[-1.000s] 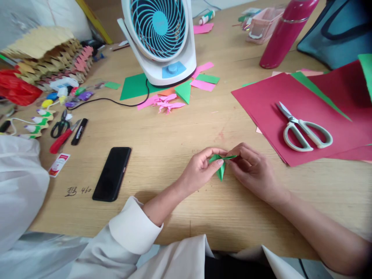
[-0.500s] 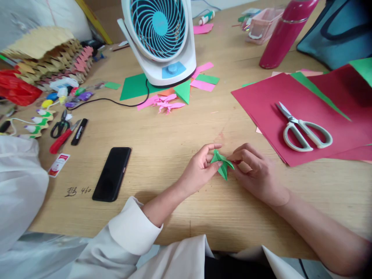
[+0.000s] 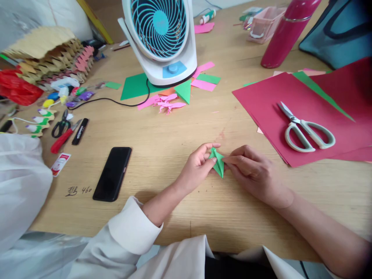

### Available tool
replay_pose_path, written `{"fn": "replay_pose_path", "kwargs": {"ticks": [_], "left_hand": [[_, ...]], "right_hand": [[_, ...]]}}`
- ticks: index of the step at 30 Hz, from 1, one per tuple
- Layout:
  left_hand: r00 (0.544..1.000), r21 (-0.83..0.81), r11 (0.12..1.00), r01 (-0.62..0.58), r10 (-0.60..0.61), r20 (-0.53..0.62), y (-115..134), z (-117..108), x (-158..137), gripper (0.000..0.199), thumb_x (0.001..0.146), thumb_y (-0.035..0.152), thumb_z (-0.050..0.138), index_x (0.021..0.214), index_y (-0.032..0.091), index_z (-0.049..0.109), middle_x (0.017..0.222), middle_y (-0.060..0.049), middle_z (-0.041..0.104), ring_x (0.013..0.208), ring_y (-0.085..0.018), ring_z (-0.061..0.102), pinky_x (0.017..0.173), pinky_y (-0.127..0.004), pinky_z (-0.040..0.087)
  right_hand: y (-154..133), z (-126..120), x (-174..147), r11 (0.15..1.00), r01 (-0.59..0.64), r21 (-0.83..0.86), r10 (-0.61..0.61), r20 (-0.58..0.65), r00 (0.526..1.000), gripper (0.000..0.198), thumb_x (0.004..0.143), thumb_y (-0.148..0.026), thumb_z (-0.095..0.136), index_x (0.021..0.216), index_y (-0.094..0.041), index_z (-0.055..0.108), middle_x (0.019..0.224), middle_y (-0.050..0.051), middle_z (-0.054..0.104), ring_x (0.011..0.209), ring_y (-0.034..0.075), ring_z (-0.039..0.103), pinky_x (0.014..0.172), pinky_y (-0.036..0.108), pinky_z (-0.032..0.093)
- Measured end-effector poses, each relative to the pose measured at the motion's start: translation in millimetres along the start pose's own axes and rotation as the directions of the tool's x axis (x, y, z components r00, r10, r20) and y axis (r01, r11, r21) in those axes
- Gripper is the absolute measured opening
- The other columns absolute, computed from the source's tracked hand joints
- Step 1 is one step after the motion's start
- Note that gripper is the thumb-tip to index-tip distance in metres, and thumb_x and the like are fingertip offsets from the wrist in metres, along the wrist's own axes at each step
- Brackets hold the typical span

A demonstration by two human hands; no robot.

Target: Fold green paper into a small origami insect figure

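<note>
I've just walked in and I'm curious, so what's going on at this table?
A person is handling a small folded green paper over the wooden table. The left grip holds it, while the right grip pinches its right edge. Grey-handled scissors lie on red sheets to the right, a black phone lies to the left, and a fan stands behind.

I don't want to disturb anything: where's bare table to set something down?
Bare table lies between phone and left hand, and between fan and pink bottle. Crowded: paper scraps around the fan's base, a knife and black scissors at left, white scissors on red paper at right.
</note>
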State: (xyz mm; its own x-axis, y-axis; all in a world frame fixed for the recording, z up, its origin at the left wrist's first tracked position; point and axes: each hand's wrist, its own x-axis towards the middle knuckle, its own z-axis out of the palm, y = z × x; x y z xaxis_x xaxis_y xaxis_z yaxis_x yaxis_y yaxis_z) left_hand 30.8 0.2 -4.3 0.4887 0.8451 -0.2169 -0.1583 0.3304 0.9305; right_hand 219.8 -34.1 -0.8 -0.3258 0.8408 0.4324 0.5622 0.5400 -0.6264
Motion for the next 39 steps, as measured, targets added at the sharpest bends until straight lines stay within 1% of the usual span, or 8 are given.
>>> {"fn": "replay_pose_path", "kwargs": {"ticks": [9, 13, 16, 19, 24, 30, 34, 39], "left_hand": [[0.996, 0.099, 0.992, -0.073, 0.077, -0.036, -2, 0, 1, 0.045, 0.085, 0.019, 0.067, 0.127, 0.018, 0.051, 0.078, 0.002, 0.063, 0.07, -0.01, 0.064, 0.067, -0.021, 0.051], [0.986, 0.098, 0.985, -0.141, 0.149, -0.071, -1, 0, 1, 0.03, 0.085, 0.017, 0.066, 0.114, 0.017, 0.058, 0.078, 0.001, 0.066, 0.075, -0.01, 0.063, 0.072, -0.021, 0.049], [0.976, 0.05, 0.98, -0.191, 0.195, -0.097, 1, 2, 1, 0.015, 0.082, 0.02, 0.07, 0.094, 0.015, 0.062, 0.087, -0.002, 0.069, 0.084, -0.012, 0.064, 0.079, -0.024, 0.05], [0.968, 0.053, 0.977, -0.208, 0.214, -0.131, 2, 3, 0, 0.013, 0.079, 0.019, 0.073, 0.086, 0.016, 0.062, 0.083, 0.0, 0.066, 0.077, -0.009, 0.06, 0.076, -0.021, 0.049], [0.973, 0.052, 0.982, -0.179, 0.185, -0.137, -2, 2, 0, 0.014, 0.08, 0.021, 0.073, 0.085, 0.017, 0.061, 0.08, 0.001, 0.064, 0.077, -0.01, 0.061, 0.076, -0.023, 0.048], [0.963, 0.125, 0.961, -0.245, 0.257, -0.085, -1, 1, 0, 0.011, 0.083, 0.021, 0.071, 0.085, 0.017, 0.062, 0.083, 0.0, 0.064, 0.077, -0.01, 0.06, 0.075, -0.022, 0.048], [0.911, 0.35, 0.864, -0.361, 0.408, -0.067, 4, -2, 0, 0.004, 0.085, 0.019, 0.069, 0.086, 0.016, 0.066, 0.084, -0.002, 0.065, 0.081, -0.012, 0.061, 0.076, -0.025, 0.048], [0.803, 0.594, 0.63, -0.501, 0.594, 0.048, 9, -7, -1, 0.004, 0.087, 0.016, 0.068, 0.083, 0.017, 0.068, 0.086, -0.003, 0.066, 0.085, -0.014, 0.062, 0.079, -0.028, 0.049]], "right_hand": [[-2, 0, 0, 0.998, -0.019, 0.053, 0.02, -0.019, 1.0, 0.027, 0.091, -0.006, 0.053, 0.108, -0.022, 0.065, 0.097, 0.007, 0.057, 0.084, 0.017, 0.059, 0.071, 0.033, 0.05], [-4, 1, 1, 0.968, -0.183, 0.174, 0.193, -0.048, 0.98, 0.014, 0.093, -0.014, 0.055, 0.103, -0.022, 0.062, 0.095, 0.005, 0.059, 0.084, 0.016, 0.059, 0.074, 0.032, 0.049], [-3, 4, 1, 0.891, -0.338, 0.302, 0.344, 0.035, 0.938, 0.007, 0.096, -0.025, 0.057, 0.099, -0.023, 0.062, 0.089, 0.003, 0.062, 0.078, 0.015, 0.06, 0.067, 0.029, 0.047], [-4, 6, 0, 0.827, -0.411, 0.383, 0.397, 0.118, 0.91, 0.009, 0.093, -0.03, 0.062, 0.097, -0.023, 0.065, 0.089, 0.002, 0.065, 0.078, 0.016, 0.061, 0.068, 0.029, 0.048], [-7, 11, -3, 0.782, -0.449, 0.432, 0.421, 0.165, 0.892, 0.013, 0.087, -0.029, 0.07, 0.096, -0.022, 0.064, 0.087, 0.002, 0.067, 0.077, 0.017, 0.062, 0.069, 0.028, 0.049], [-6, 13, -6, 0.838, -0.413, 0.357, 0.405, 0.101, 0.909, 0.006, 0.091, -0.027, 0.063, 0.09, -0.021, 0.062, 0.072, -0.002, 0.059, 0.062, 0.012, 0.051, 0.057, 0.025, 0.041], [-5, 9, -5, 0.907, -0.339, 0.252, 0.345, 0.022, 0.938, 0.007, 0.093, -0.025, 0.06, 0.087, -0.02, 0.062, 0.069, -0.002, 0.053, 0.059, 0.01, 0.046, 0.053, 0.025, 0.036], [-5, 5, -2, 0.95, -0.251, 0.186, 0.256, -0.004, 0.967, 0.007, 0.093, -0.021, 0.058, 0.087, -0.02, 0.061, 0.077, 0.0, 0.053, 0.062, 0.011, 0.047, 0.053, 0.025, 0.036]]}}
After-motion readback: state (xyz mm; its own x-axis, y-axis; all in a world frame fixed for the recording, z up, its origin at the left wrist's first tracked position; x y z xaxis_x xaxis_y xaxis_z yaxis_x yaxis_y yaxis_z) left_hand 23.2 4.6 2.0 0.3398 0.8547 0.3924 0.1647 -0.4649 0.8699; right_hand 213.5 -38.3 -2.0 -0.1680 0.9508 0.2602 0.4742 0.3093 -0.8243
